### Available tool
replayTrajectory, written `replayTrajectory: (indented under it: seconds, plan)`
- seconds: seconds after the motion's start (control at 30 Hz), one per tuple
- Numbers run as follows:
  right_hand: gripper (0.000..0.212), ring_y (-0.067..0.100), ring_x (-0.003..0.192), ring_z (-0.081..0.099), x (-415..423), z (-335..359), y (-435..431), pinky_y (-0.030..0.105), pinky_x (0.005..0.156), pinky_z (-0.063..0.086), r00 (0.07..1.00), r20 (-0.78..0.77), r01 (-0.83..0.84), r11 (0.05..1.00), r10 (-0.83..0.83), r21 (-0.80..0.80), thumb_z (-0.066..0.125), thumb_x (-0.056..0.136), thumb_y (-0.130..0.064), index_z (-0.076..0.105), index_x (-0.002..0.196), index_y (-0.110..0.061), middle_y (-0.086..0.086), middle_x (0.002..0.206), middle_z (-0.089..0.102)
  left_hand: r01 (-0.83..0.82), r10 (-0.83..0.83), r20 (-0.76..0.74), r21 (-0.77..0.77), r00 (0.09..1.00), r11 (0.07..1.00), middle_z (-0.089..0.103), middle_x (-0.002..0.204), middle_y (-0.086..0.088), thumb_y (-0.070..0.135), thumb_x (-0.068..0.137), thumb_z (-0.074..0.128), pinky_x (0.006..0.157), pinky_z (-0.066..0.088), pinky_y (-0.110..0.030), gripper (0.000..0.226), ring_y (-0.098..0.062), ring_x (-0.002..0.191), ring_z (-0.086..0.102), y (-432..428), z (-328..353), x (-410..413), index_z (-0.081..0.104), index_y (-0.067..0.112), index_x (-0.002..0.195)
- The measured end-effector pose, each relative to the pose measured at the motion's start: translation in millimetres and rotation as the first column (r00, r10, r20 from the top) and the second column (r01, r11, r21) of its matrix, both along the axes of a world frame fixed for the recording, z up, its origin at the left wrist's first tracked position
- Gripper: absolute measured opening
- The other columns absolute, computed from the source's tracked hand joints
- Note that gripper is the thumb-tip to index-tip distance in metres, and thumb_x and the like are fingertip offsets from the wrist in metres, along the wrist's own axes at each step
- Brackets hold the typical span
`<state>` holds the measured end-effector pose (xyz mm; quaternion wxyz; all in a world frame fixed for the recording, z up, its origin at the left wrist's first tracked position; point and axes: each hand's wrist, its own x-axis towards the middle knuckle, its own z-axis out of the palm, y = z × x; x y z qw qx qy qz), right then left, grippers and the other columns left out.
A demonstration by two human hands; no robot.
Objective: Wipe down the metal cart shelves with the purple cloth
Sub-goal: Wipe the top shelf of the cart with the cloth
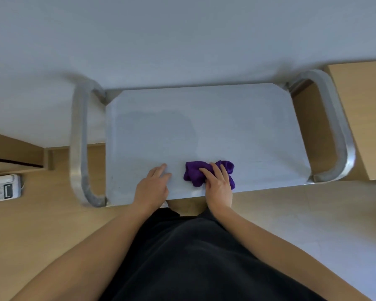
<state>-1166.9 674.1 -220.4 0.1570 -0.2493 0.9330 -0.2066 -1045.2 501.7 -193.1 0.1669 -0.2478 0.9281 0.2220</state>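
Low in the frame's centre, the right hand [218, 185] pressed the bunched purple cloth [195, 173] onto the flat grey metal cart shelf [237, 127] mid-wipe, the left hand [153, 185] resting flat-fingered beside it, so the next stroke probably needed to reach the far edge.

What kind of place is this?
Probably an indoor room, maybe an office or home: wood-look floor, light wooden furniture beside the steel cart, and what looks like a white power strip lying on the floor.

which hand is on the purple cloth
The right hand rests on the purple cloth; the left hand lies flat on the bare cart shelf beside it, touching no cloth.
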Motion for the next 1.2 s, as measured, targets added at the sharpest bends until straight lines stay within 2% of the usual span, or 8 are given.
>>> replayTrajectory:
  seconds: [0.13,0.27,0.43,0.53,0.7,0.83,1.0,1.2]
  plan:
    - [0.038,0.031,0.138,0.037,39.2,1.7,-38.2,0.046,0.102,0.046,0.982,-0.004,-0.189,0.981,0.189,0.037,0.060,0.091,-0.014,0.061,0.125,-0.030,0.002,0.142,0.051,-0.041,0.042,0.009,-0.011,0.999,0.999,0.024,0.158,0.001,0.011,0.091,0.049,0.100,0.046,-0.038,0.048,-0.020,0.142,0.025,-21.5,1.3,37.5,0.048,0.022,0.138]
    - [0.040,0.027,0.145,0.025,57.7,7.6,-65.6,0.043,0.110,0.037,0.952,0.059,-0.302,0.952,0.299,0.043,0.054,0.095,-0.016,0.055,0.132,-0.032,0.000,0.150,0.041,-0.091,0.091,0.008,0.013,0.996,0.996,0.025,0.157,0.002,0.013,0.091,0.050,0.103,0.044,-0.038,0.051,-0.019,0.143,0.025,-32.9,0.8,59.2,0.043,0.022,0.141]
    - [0.044,0.028,0.144,0.026,65.9,5.2,-89.5,0.046,0.109,0.039,0.949,0.046,-0.313,0.948,0.311,0.047,0.062,0.090,-0.012,0.057,0.130,-0.031,0.000,0.149,0.043,-0.157,0.156,0.019,0.017,0.988,0.988,0.024,0.158,0.002,0.014,0.092,0.048,0.103,0.044,-0.037,0.052,-0.020,0.143,0.025,-47.3,-0.1,72.1,0.040,0.019,0.143]
    - [0.040,0.029,0.142,0.031,62.8,-1.3,-108.7,0.047,0.106,0.042,0.947,0.013,-0.323,0.946,0.322,0.025,0.059,0.091,-0.012,0.060,0.127,-0.031,0.001,0.146,0.047,-0.162,0.162,-0.032,0.011,0.986,0.987,0.035,0.151,0.001,0.012,0.087,0.054,0.097,0.050,-0.036,0.057,-0.020,0.138,0.035,-49.8,-1.5,74.4,0.041,0.018,0.142]
    - [0.040,0.029,0.144,0.027,44.1,-4.8,-162.4,0.044,0.107,0.039,0.940,0.006,-0.340,0.940,0.340,-0.020,0.052,0.093,-0.011,0.059,0.127,-0.031,0.002,0.148,0.043,-0.163,0.162,-0.046,0.000,0.986,0.987,0.053,0.138,-0.007,0.011,0.078,0.064,0.089,0.055,-0.042,0.051,-0.026,0.129,0.048,-46.8,-6.2,74.8,0.057,0.008,0.128]
    - [0.041,0.029,0.145,0.021,13.5,-5.9,-232.1,0.042,0.114,0.029,0.943,0.028,-0.331,0.944,0.331,0.002,0.044,0.097,-0.013,0.056,0.132,-0.031,0.003,0.152,0.038,-0.181,0.181,-0.028,0.016,0.983,0.983,0.040,0.151,-0.004,0.011,0.082,0.061,0.094,0.051,-0.038,0.048,-0.024,0.137,0.040,-44.5,-8.4,75.5,0.055,0.009,0.130]
    - [0.043,0.026,0.145,0.020,-28.6,-9.0,-318.3,0.040,0.116,0.025,0.937,0.017,-0.350,0.936,0.350,0.025,0.039,0.098,-0.014,0.054,0.134,-0.032,0.001,0.153,0.035,-0.188,0.190,-0.034,0.041,0.981,0.981,0.015,0.161,0.001,0.013,0.093,0.045,0.111,0.036,-0.035,0.052,-0.019,0.147,0.018,-41.1,-8.6,79.4,0.035,0.013,0.144]
    - [0.042,0.029,0.144,0.022,-45.0,-7.2,-338.7,0.045,0.105,0.038,0.901,-0.006,-0.432,0.900,0.433,0.050,0.042,0.096,-0.012,0.052,0.133,-0.029,0.002,0.147,0.040,-0.194,0.196,-0.034,0.056,0.980,0.979,0.007,0.162,0.004,0.014,0.095,0.043,0.113,0.030,-0.031,0.054,-0.017,0.148,0.010,-41.4,-7.7,80.8,0.029,0.015,0.147]
